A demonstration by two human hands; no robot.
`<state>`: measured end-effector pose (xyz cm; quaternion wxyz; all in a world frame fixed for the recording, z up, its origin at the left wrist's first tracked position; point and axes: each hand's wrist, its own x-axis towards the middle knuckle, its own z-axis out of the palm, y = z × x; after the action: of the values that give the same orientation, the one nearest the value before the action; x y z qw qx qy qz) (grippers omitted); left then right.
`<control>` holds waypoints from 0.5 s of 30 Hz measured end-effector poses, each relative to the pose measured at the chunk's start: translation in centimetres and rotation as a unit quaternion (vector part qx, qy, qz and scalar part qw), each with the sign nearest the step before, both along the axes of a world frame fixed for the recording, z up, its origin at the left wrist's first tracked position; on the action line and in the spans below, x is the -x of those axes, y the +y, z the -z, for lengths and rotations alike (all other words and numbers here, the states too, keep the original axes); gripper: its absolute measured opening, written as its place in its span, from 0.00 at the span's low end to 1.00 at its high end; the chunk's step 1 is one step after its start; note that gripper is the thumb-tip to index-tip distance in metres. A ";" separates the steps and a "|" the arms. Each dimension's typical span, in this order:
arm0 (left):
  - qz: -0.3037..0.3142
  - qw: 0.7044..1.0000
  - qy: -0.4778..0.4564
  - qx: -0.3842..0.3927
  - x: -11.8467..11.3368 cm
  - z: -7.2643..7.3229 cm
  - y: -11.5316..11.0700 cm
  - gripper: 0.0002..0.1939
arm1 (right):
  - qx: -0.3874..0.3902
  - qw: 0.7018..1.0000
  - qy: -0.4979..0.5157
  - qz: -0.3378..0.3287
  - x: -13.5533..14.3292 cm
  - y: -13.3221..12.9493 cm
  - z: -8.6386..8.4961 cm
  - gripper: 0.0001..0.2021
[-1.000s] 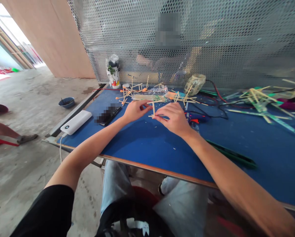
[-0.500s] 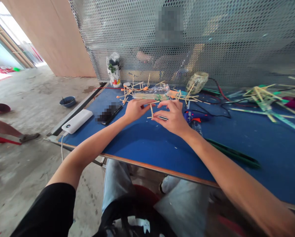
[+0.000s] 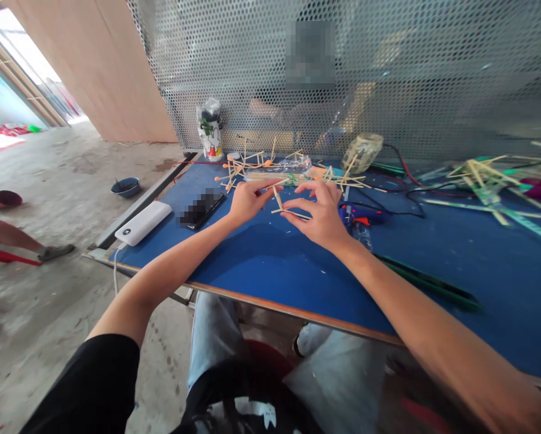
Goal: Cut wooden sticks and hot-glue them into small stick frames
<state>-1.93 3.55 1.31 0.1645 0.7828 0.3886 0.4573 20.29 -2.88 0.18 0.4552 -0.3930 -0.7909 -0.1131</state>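
Above the blue table (image 3: 252, 259), both my hands pinch a small frame of thin wooden sticks (image 3: 277, 198). My left hand (image 3: 248, 200) is closed on its upper stick, thumb and forefinger pressed together. Lower down, my right hand (image 3: 318, 208) grips the bottom stick between thumb and fingers. One short stick slants between the two held ones. Just behind my hands lies a clear plastic packet (image 3: 292, 169) of sticks, with stick pieces with orange ends (image 3: 227, 172) around it.
A phone (image 3: 202, 210) and a white power bank (image 3: 143, 223) lie at left. A wrapped cup (image 3: 210, 132) stands by the perforated metal panel (image 3: 234, 54). At right are a blue glue gun (image 3: 360, 214), a dark green tray (image 3: 428, 283), cables and a heap of sticks (image 3: 487, 187).
The stick frame has tilted slightly in my fingers, its upper stick now showing more clearly beyond my left fingertips. Both hands keep their hold, almost in the same place.
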 end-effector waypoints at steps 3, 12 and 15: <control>0.001 1.000 -0.010 0.007 0.0 0.2 0.2 0.14 | -0.007 1.000 0.003 0.006 0.1 -0.2 -0.2 0.05; -0.001 1.000 0.009 -0.015 0.0 0.2 0.1 0.15 | -0.033 0.999 -0.028 0.019 0.1 -0.4 -0.4 0.05; -0.002 1.000 0.011 -0.019 0.0 0.1 0.0 0.15 | -0.034 0.998 -0.045 0.022 0.0 -0.5 -0.7 0.05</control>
<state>-1.91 3.51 1.24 0.1443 0.7899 0.3837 0.4561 20.27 -3.39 0.83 0.4297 -0.3894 -0.7973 -0.1672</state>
